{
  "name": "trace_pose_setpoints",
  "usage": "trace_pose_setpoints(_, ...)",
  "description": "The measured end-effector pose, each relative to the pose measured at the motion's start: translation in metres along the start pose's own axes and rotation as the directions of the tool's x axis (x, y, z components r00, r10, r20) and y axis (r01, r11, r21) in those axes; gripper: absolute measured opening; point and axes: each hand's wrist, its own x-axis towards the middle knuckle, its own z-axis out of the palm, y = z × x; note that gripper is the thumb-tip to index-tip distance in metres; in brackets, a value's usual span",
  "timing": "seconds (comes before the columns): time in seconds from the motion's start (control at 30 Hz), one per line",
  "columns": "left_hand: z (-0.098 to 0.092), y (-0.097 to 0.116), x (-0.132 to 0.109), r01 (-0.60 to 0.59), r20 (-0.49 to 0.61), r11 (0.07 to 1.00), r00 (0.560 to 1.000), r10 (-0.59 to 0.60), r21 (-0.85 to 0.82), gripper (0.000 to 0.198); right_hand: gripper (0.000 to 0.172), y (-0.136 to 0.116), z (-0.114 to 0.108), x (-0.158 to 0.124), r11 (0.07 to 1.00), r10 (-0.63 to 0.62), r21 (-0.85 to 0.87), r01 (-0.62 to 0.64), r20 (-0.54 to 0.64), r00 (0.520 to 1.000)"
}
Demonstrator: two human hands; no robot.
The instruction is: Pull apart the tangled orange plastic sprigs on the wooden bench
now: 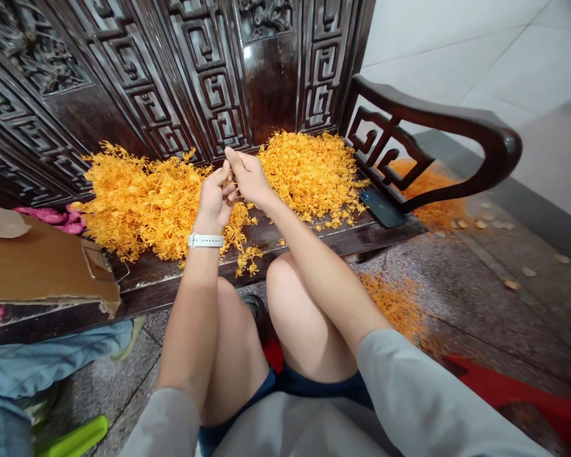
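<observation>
My left hand (213,202), with a white band on its wrist, and my right hand (250,179) meet fingertip to fingertip above a dark wooden bench. Both are closed in a pinch. Whatever lies between the fingertips is hidden or too small to make out. Beneath and left of my left hand spreads a big heap of yellow-orange artificial flower pieces (137,206) with stringy petals. Beyond my right hand sits a second, more compact heap of small yellow-orange flower pieces (309,171). A few loose sprigs (248,259) lie near the bench's front edge.
A black phone (384,208) lies by the bench's carved armrest (497,143). On the left stand a cardboard box (42,260) and pink flowers (71,219). Orange scraps (394,304) litter the floor. Another person's denim-clad leg (52,355) is at lower left.
</observation>
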Motion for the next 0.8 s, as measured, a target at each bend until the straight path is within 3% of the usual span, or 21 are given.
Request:
trace_pose_setpoints(0.37, -0.008, 0.012, -0.007, 0.12, 0.092, 0.988, 0.99, -0.111, -0.096, 0.049, 0.06, -0.013, -0.004, -0.005, 0.987, 0.044, 0.146, -0.066, 0.147, 0.988)
trace_pose_setpoints(0.47, -0.016, 0.018, -0.008, 0.058, 0.061, 0.983, 0.997, -0.048, -0.173, 0.049, 0.064, -0.021, -0.01, -0.005, 0.981, 0.019, 0.188, -0.047, 0.15, 0.989)
trace_pose_setpoints(0.53, -0.025, 0.023, -0.008, -0.041, 0.002, 0.967, 0.999, 0.043, -0.251, 0.052, 0.065, -0.025, -0.018, -0.003, 0.985, -0.03, 0.173, 0.017, 0.073, 0.997)
trace_pose_setpoints(0.6, -0.034, 0.029, -0.007, -0.126, -0.047, 0.943, 0.992, 0.117, -0.308, 0.053, 0.066, -0.028, -0.029, 0.0, 0.993, -0.096, 0.065, 0.097, -0.024, 0.995)
trace_pose_setpoints(0.67, -0.042, 0.032, -0.007, -0.157, -0.057, 0.926, 0.988, 0.146, -0.344, 0.053, 0.067, -0.027, -0.044, 0.003, 0.972, -0.184, -0.171, 0.161, -0.127, 0.975)
trace_pose_setpoints(0.73, -0.047, 0.034, -0.008, -0.149, -0.041, 0.918, 0.989, 0.144, -0.368, 0.052, 0.073, -0.022, -0.063, 0.007, 0.867, -0.289, -0.473, 0.156, -0.223, 0.931)
trace_pose_setpoints(0.8, -0.049, 0.036, -0.011, -0.118, -0.017, 0.918, 0.993, 0.121, -0.379, 0.051, 0.082, -0.015, -0.083, 0.01, 0.701, -0.379, -0.712, 0.05, -0.313, 0.871)
